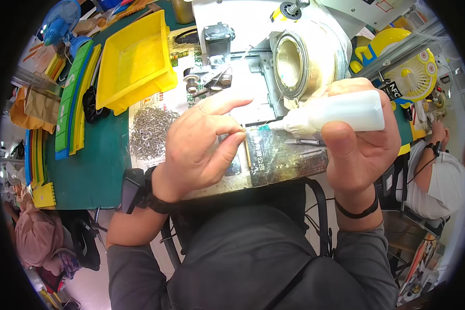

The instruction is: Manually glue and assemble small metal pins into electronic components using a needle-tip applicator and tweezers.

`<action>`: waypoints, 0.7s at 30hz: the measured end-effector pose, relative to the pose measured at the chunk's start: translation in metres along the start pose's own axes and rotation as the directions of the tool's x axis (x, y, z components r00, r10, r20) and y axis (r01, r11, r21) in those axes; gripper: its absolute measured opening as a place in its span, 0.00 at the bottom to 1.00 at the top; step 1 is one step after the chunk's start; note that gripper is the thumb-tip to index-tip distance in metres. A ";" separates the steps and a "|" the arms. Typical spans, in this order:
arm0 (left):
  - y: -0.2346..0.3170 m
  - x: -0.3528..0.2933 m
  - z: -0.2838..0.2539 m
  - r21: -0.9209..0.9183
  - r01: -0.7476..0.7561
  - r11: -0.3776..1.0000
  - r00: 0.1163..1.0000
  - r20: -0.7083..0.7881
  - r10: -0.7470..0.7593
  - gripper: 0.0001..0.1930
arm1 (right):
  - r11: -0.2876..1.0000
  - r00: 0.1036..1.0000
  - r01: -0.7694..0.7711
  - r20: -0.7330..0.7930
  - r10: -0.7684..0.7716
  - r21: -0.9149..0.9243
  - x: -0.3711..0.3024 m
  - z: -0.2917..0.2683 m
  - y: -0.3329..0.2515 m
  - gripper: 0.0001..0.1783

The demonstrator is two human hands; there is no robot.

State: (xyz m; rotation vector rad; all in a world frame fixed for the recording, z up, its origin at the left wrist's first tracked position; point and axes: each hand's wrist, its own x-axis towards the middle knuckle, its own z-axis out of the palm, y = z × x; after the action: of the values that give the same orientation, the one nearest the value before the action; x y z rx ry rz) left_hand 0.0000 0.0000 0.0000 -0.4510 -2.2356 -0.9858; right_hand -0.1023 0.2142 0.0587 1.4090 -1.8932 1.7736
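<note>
White bottle [351, 111] held sideways, nozzle [275, 125] toward the left fingertips

The right hand [359, 150] is curled around the bottle, its thumb along the near side, above the tabletop [88, 178]. The bottle lies almost level, its thin nozzle pointing left and ending just beside the other hand's fingertips. In the left hand [194, 144], the thumb and one finger come together at the tips, another finger stretched out above them — whether a small piece sits between, I cannot tell. Just left of that hand lies a heap of small metal pieces [151, 132]; beyond it stands a yellow tray [134, 64]. A slim knife [302, 141] lies below the bottle.
</note>
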 end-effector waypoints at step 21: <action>0.007 -0.009 0.007 -0.200 0.137 0.970 0.985 -0.076 -0.155 0.02 | -0.067 0.709 -0.564 0.524 0.472 0.823 -0.075 0.058 0.015 0.20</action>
State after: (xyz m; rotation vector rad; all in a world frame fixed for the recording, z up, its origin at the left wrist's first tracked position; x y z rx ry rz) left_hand 0.0073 0.0094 -0.0060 -0.3215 -2.1232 -1.2838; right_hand -0.0469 0.1991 -0.0189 0.7711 -1.1668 3.9059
